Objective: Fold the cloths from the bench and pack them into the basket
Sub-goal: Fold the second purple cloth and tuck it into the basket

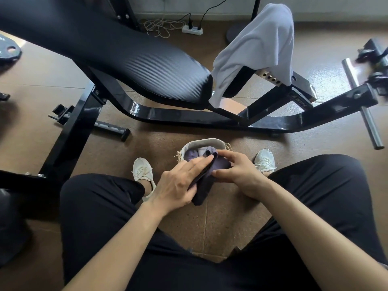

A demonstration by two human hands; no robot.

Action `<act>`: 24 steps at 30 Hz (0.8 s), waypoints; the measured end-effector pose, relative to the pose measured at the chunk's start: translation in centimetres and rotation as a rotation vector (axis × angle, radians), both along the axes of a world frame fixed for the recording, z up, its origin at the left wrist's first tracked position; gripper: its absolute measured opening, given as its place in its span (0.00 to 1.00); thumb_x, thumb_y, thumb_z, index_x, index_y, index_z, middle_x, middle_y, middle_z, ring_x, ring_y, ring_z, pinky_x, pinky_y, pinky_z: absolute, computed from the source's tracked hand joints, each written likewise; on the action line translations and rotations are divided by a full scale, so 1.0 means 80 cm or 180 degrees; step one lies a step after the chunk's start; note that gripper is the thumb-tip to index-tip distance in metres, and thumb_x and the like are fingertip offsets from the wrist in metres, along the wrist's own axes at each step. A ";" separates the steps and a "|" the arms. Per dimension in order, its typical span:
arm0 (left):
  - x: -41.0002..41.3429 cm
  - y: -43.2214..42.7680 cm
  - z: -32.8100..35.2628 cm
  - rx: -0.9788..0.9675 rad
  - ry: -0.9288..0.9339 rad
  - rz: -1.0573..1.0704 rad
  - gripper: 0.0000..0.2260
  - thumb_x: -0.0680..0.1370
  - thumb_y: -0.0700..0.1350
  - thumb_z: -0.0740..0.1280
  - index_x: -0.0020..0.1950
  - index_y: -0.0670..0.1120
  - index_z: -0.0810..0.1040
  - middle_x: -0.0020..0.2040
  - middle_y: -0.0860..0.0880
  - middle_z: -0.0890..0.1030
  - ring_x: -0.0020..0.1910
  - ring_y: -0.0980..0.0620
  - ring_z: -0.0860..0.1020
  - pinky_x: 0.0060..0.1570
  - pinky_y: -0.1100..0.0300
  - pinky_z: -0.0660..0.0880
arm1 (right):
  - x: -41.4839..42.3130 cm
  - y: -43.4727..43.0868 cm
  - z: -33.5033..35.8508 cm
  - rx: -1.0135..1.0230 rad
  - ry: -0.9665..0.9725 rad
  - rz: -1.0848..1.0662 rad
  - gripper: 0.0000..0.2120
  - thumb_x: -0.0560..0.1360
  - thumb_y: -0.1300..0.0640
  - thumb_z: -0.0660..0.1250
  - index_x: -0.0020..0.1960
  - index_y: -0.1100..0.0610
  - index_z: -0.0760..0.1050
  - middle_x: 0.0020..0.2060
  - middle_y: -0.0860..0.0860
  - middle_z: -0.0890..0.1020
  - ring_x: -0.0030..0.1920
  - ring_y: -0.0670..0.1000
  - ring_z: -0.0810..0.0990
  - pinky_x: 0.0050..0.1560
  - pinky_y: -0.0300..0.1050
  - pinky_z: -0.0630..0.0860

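A folded dark purple cloth [204, 186] hangs between my hands, just above and in front of the small woven basket [202, 142] on the floor between my feet. My left hand [178, 181] grips the cloth's left side, fingers lying over its top. My right hand [239, 171] pinches its right edge. Inside the basket lies folded purple and grey cloth [195, 153]. A pale grey-white cloth [258, 47] is draped over the leg pad at the end of the black bench [117, 53].
The bench's black steel frame [189, 117] runs across the floor just beyond the basket. A steel bar [363, 106] juts out at right. A power strip [192, 29] with cables lies at the back. A weight plate [9, 50] sits at far left.
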State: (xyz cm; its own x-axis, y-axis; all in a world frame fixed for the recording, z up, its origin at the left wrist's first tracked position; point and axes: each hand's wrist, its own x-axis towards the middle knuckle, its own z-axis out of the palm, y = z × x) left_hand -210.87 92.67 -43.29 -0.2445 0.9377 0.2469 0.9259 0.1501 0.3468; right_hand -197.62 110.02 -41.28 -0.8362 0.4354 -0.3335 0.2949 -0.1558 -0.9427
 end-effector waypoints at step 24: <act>-0.010 0.001 0.007 0.0377 -0.2517 0.0472 0.17 0.78 0.52 0.69 0.66 0.56 0.75 0.68 0.53 0.77 0.68 0.51 0.75 0.65 0.46 0.75 | 0.009 0.009 0.012 0.0564 0.0201 0.0153 0.18 0.75 0.64 0.72 0.64 0.56 0.77 0.58 0.55 0.82 0.62 0.57 0.81 0.61 0.65 0.78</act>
State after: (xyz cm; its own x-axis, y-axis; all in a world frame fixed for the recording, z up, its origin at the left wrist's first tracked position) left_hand -211.66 92.74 -42.76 -0.5078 0.8603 0.0446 0.3736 0.1733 0.9113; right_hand -196.94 110.73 -40.35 -0.8742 0.4418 -0.2013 0.2373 0.0271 -0.9711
